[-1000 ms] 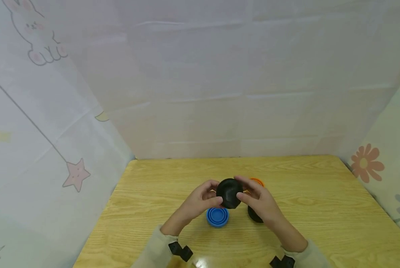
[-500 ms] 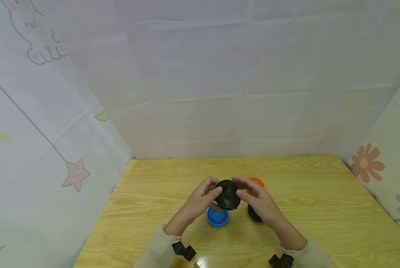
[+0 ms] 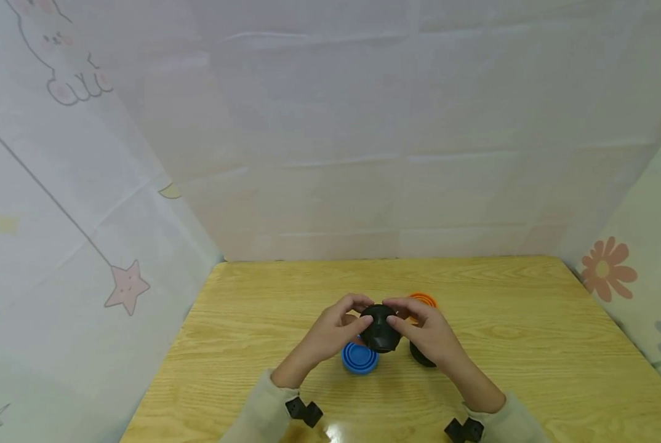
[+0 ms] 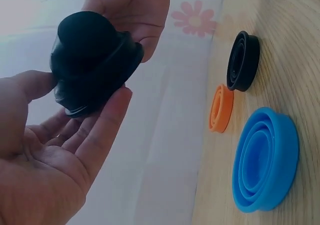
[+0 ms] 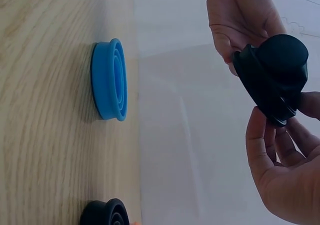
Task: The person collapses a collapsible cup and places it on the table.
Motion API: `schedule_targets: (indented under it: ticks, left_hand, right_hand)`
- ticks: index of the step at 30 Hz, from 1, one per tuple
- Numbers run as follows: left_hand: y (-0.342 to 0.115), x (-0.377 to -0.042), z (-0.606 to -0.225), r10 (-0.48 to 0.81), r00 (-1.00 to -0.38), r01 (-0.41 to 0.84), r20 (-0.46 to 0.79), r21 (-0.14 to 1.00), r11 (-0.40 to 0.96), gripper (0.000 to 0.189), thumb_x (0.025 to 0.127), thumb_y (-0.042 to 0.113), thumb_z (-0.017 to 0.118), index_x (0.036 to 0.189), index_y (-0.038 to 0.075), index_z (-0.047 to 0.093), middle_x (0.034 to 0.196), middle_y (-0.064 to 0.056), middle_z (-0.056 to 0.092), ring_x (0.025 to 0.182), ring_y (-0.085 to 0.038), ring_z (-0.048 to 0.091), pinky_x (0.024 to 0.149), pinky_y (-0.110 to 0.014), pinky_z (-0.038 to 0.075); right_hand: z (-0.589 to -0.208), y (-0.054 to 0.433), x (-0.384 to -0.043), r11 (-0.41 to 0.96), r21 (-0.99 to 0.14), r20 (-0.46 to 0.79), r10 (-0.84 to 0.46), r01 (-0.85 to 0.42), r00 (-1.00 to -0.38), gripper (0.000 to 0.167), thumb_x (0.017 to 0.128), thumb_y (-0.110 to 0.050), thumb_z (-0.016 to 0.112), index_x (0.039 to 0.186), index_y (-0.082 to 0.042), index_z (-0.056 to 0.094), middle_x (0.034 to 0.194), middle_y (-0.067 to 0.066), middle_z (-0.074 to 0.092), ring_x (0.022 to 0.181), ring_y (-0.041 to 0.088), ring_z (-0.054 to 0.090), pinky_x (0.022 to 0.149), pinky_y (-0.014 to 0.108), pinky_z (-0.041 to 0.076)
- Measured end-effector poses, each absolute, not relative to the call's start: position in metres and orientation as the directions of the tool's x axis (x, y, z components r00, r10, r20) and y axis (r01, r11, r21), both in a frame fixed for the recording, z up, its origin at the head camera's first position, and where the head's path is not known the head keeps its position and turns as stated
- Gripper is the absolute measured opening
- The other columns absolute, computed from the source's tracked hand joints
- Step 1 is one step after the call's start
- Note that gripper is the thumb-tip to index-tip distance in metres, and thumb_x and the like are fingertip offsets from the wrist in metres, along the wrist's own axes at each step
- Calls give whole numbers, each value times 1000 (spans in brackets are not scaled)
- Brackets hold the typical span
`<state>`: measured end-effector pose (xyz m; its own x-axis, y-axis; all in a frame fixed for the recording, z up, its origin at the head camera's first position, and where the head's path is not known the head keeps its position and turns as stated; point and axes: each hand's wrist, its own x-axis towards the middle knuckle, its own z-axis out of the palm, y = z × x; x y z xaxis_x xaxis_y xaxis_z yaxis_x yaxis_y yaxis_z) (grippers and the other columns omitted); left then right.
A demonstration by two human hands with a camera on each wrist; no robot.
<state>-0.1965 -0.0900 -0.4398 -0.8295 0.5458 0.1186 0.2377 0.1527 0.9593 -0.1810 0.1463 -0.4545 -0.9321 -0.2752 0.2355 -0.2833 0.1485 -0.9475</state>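
A black collapsible silicone cup (image 3: 382,339) is held up over the table between both hands, partly folded and creased, its narrow base visible in both wrist views. The left hand (image 3: 330,332) grips its left side, with the thumb on the near wall and fingers beneath and behind. On the opposite side the right hand (image 3: 434,335) grips the cup the same way, thumb pressing the wall. Below it a blue collapsed cup (image 3: 359,364) lies flat with nested rings. A second black collapsed cup (image 4: 244,61) and an orange one (image 4: 221,108) lie to the right, partly hidden by the right hand in the head view.
The wooden table (image 3: 242,320) runs back to a pale cloth wall (image 3: 330,154). Printed cloth also hangs at the left and right sides, with a star (image 3: 127,287) and a flower (image 3: 607,269).
The black cup has tilted and lowered slightly, its wall creasing inward under the thumbs. The left thumb has shifted from the cup's edge onto its near wall. The cups on the table stay put.
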Motion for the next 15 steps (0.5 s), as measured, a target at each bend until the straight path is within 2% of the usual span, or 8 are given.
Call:
schedule_targets:
  ticks: [4, 15]
  left_hand:
    - [-91, -196, -440, 535, -837, 251, 112, 948, 194, 33, 104, 25, 60, 134, 10, 56, 122, -15, 58, 90, -17, 72, 69, -32, 62]
    - [-91, -196, -441, 517, -852, 229, 83, 947, 225, 33, 102, 26, 64, 132, 14, 60, 113, -13, 62, 91, -19, 72, 68, -33, 63]
  right_hand:
    - [-456, 147, -182, 201, -938, 223, -279, -284, -934, 33, 98, -22, 70, 129, -13, 68, 110, 10, 64, 93, 20, 59, 70, 29, 57]
    - [-454, 146, -182, 234, -932, 198, -309, -276, -930, 36, 98, -25, 70, 130, -10, 66, 108, 8, 65, 97, 22, 59, 73, 31, 56]
